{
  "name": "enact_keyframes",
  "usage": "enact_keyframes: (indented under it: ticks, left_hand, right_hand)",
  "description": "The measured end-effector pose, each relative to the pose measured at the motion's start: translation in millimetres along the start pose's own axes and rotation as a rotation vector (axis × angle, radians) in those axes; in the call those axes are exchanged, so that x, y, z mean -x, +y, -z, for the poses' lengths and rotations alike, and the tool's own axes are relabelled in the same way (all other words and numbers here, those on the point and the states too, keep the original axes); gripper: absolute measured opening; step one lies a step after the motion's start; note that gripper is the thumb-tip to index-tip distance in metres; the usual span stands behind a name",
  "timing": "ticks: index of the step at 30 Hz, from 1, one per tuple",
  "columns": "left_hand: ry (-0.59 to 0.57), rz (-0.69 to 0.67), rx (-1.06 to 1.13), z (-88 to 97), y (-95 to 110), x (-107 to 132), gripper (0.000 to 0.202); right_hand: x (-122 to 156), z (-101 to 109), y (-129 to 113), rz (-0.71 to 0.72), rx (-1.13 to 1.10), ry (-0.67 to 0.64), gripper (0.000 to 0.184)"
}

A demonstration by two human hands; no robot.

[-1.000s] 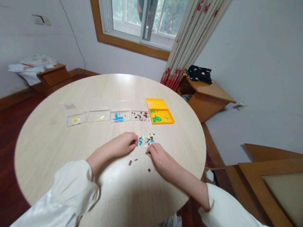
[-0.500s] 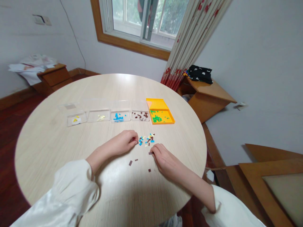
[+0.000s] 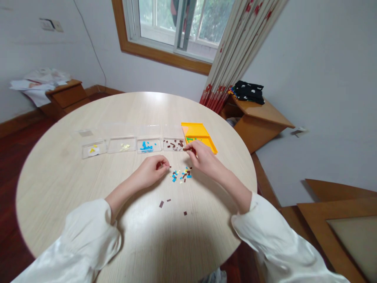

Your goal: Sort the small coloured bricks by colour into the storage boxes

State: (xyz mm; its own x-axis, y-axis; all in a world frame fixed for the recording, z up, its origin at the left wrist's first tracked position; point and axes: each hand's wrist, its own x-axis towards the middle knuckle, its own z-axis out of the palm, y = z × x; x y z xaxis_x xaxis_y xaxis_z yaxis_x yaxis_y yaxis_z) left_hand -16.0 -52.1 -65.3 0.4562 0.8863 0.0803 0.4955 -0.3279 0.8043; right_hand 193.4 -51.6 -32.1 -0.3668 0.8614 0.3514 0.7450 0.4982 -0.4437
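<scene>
My left hand (image 3: 154,171) is closed in a pinch on a small brown brick (image 3: 170,167), just left of a mixed pile of blue, brown and yellow bricks (image 3: 174,176). Farther forward, my right hand (image 3: 202,155) pinches another brown brick (image 3: 185,149) at the near right corner of the clear box of brown bricks (image 3: 173,149). This hand covers part of the yellow box (image 3: 211,145), which holds green bricks. Three loose brown pieces lie nearer to me, among them a flat one (image 3: 161,204) and a square one (image 3: 185,213).
Left of the brown bricks' box stand clear boxes with blue bricks (image 3: 146,146), pale yellow bricks (image 3: 125,147) and yellow bricks (image 3: 93,150), their lids raised behind. All are on the round table (image 3: 73,177). A wooden cabinet (image 3: 262,122) stands beyond its right edge.
My right hand has moved forward from the near side of the pile to the brown bricks' box, carrying a brown brick. My left hand has shifted slightly forward and lifted its brick.
</scene>
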Motion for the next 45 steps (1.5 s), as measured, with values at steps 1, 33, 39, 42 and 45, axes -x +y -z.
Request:
enact_keyframes:
  ticks: [1, 33, 39, 42, 45]
  left_hand:
    - [0.009, 0.004, 0.021, -0.2, -1.3, -0.6, 0.014]
    - [0.213, 0.203, 0.751, 2.7, 3.0, -5.1, 0.031]
    - [0.314, 0.237, 0.808, 3.0, 4.8, -4.9, 0.030]
    - [0.365, 0.259, 0.866, 5.0, 7.3, -4.8, 0.029]
    - [0.404, 0.292, 0.921, 6.8, 9.4, -5.3, 0.028]
  right_hand:
    - [-15.4, -2.8, 4.8, -0.001, 0.023, 0.018, 0.011]
    - [-44.0, -30.4, -1.9, -0.078, -0.446, -0.114, 0.006]
    - [-71.0, -32.3, 25.8, -0.215, -0.072, 0.060, 0.018]
    - [-58.0, -22.3, 15.9, -0.195, 0.024, 0.007, 0.022]
    - [-22.4, -5.8, -8.0, -0.129, -0.048, -0.231, 0.015]
